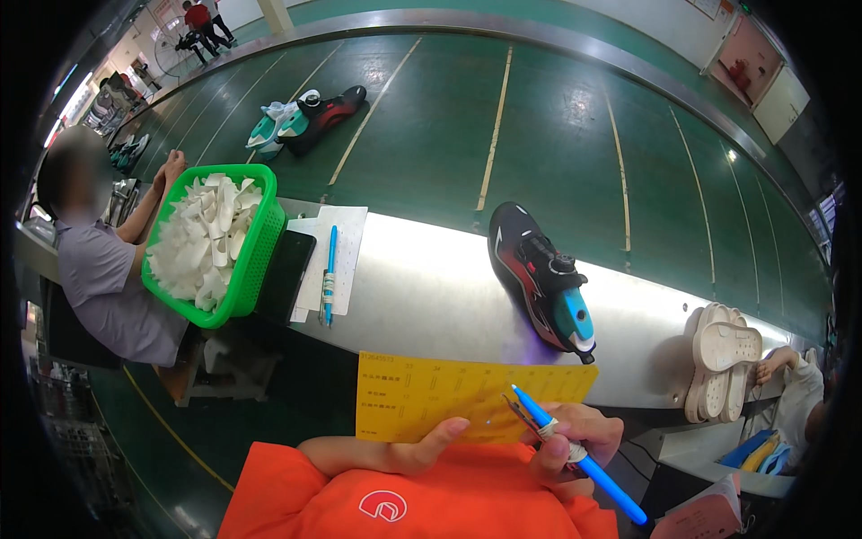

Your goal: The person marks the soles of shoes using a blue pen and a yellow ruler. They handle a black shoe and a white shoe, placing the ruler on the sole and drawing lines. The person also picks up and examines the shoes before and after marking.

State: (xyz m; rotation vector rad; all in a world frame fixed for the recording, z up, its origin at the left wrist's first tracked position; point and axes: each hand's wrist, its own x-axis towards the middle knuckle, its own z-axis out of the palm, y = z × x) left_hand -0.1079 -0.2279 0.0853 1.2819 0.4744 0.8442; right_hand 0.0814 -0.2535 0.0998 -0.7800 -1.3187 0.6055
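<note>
My left hand (420, 449) grips a yellow printed card (426, 388) by its lower edge, thumb on the front. In my right hand (584, 436) is a blue pen (611, 488), wound with whitish wrapping and with a thin metal piece beside its tip. The pen's tip lies in front of the card's right part; whether it touches cannot be told. Beyond the card, a black and red sports shoe (525, 262) with a dial and a bright blue insert stands on the metal ledge (413, 269). Its heel end faces me.
Left on the ledge are a green basket (256, 260) of white pieces, a dark phone-like slab (287, 269), and papers (350, 229) with another blue pen (330, 269). Pale soles (727, 346) stand right. Farther shoes (323, 117) sit on the green belt (431, 135). People sit at both sides.
</note>
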